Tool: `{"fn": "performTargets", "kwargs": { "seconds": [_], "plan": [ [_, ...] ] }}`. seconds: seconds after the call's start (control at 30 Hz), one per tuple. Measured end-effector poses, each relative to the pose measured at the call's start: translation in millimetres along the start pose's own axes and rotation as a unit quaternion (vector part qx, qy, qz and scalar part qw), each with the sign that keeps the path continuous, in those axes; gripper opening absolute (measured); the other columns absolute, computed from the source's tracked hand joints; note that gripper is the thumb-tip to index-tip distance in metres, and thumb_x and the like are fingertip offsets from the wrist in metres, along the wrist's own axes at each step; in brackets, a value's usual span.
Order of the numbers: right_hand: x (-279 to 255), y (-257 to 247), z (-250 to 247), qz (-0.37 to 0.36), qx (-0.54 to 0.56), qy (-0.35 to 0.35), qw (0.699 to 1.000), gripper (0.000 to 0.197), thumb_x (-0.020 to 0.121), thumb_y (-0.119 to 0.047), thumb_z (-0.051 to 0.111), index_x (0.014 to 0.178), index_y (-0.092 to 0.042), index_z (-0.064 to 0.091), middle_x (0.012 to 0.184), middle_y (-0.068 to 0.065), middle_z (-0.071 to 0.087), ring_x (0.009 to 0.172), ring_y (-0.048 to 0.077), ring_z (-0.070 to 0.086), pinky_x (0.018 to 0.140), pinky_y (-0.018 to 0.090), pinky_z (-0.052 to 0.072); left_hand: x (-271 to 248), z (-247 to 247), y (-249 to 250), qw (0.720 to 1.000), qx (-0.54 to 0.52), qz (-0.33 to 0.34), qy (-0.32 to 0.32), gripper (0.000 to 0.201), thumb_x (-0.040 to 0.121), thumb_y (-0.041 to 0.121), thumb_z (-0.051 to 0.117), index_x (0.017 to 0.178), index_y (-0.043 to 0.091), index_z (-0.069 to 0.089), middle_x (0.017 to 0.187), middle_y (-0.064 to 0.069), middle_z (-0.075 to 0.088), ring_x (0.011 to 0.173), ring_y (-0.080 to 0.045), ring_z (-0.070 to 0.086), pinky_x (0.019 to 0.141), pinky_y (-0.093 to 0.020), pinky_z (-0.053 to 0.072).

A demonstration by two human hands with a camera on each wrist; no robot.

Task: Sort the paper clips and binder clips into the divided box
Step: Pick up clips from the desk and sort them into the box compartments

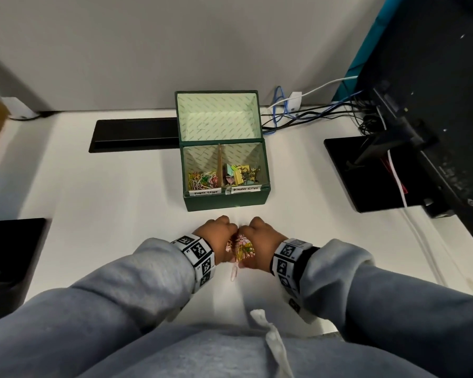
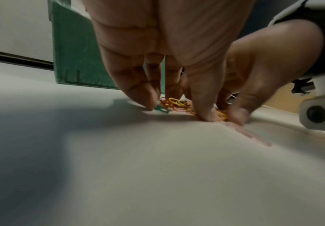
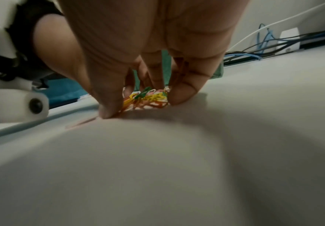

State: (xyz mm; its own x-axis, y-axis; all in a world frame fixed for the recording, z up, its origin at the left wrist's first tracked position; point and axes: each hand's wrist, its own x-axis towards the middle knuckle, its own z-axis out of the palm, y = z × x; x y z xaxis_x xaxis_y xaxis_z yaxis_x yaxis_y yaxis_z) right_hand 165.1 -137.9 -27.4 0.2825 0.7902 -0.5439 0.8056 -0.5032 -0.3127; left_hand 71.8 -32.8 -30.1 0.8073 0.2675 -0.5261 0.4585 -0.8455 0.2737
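Note:
A dark green divided box stands open at mid table. Its left compartment holds coloured paper clips and its right one holds binder clips. Just in front of it, my left hand and right hand meet, fingers curled down round a small pile of coloured paper clips. In the wrist views the fingertips touch the table around the pile. One pink paper clip lies loose just outside the hands, toward me.
A monitor on a black base fills the right side, with tangled cables behind the box. A black strip lies at the back left. A dark flat object sits at the left edge. The table's front edge is close to my body.

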Motion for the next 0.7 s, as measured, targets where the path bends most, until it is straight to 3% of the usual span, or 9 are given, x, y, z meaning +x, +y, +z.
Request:
{"fn": "performTargets", "kwargs": {
  "seconds": [0.17, 0.27, 0.4, 0.5, 0.6, 0.7],
  "plan": [
    [7, -4, -9, 0.014, 0.048, 0.013, 0.999, 0.033, 0.085, -0.022, 0.059, 0.118, -0.019, 0.058, 0.119, 0.012, 0.050, 0.108, 0.029, 0.055, 0.090, 0.028, 0.043, 4, -1, 7, 0.999, -0.019, -0.021, 0.017, 0.036, 0.084, 0.023, 0.059, 0.118, 0.011, 0.057, 0.120, -0.012, 0.053, 0.112, -0.029, 0.054, 0.092, -0.032, 0.044],
    [6, -6, -11, 0.020, 0.053, 0.014, 0.998, 0.029, 0.088, -0.015, 0.054, 0.116, -0.016, 0.061, 0.111, 0.011, 0.052, 0.109, 0.026, 0.055, 0.088, 0.024, 0.043, 6, -2, 9, 0.999, -0.028, -0.029, 0.018, 0.031, 0.084, 0.020, 0.058, 0.113, 0.010, 0.060, 0.118, -0.013, 0.057, 0.109, -0.028, 0.056, 0.090, -0.031, 0.045],
    [8, -5, -12, 0.039, 0.105, 0.032, 0.993, 0.023, 0.081, -0.013, 0.062, 0.103, -0.017, 0.068, 0.114, 0.010, 0.058, 0.104, 0.026, 0.058, 0.084, 0.025, 0.045, 8, -5, 6, 0.997, -0.066, -0.034, 0.019, 0.021, 0.079, 0.019, 0.064, 0.098, 0.010, 0.066, 0.111, -0.012, 0.061, 0.102, -0.028, 0.059, 0.087, -0.032, 0.047],
    [11, -1, -17, 0.059, 0.135, 0.020, 0.989, 0.020, 0.080, -0.010, 0.062, 0.096, -0.017, 0.070, 0.098, 0.003, 0.058, 0.091, 0.019, 0.056, 0.077, 0.024, 0.046, 8, -7, 3, 0.994, -0.103, -0.034, 0.033, 0.005, 0.077, 0.017, 0.066, 0.077, 0.017, 0.061, 0.098, -0.008, 0.062, 0.091, -0.024, 0.057, 0.079, -0.028, 0.044],
    [15, 4, -20, 0.077, 0.169, 0.016, 0.983, 0.019, 0.079, -0.009, 0.062, 0.096, -0.016, 0.070, 0.089, -0.002, 0.058, 0.083, 0.015, 0.054, 0.079, 0.025, 0.048, 10, -6, -3, 0.991, -0.115, -0.042, 0.046, 0.030, 0.076, 0.016, 0.067, 0.057, 0.024, 0.044, 0.087, 0.001, 0.054, 0.082, -0.016, 0.049, 0.072, -0.024, 0.038],
    [17, 8, -22, 0.110, 0.231, 0.014, 0.967, 0.014, 0.078, -0.008, 0.066, 0.076, -0.022, 0.067, 0.075, -0.003, 0.061, 0.074, 0.015, 0.058, 0.074, 0.025, 0.052, 11, -5, -8, 0.990, -0.123, -0.051, 0.055, 0.035, 0.074, 0.015, 0.068, 0.055, 0.024, 0.040, 0.084, 0.001, 0.053, 0.080, -0.016, 0.048, 0.068, -0.024, 0.038]
  ]
}}
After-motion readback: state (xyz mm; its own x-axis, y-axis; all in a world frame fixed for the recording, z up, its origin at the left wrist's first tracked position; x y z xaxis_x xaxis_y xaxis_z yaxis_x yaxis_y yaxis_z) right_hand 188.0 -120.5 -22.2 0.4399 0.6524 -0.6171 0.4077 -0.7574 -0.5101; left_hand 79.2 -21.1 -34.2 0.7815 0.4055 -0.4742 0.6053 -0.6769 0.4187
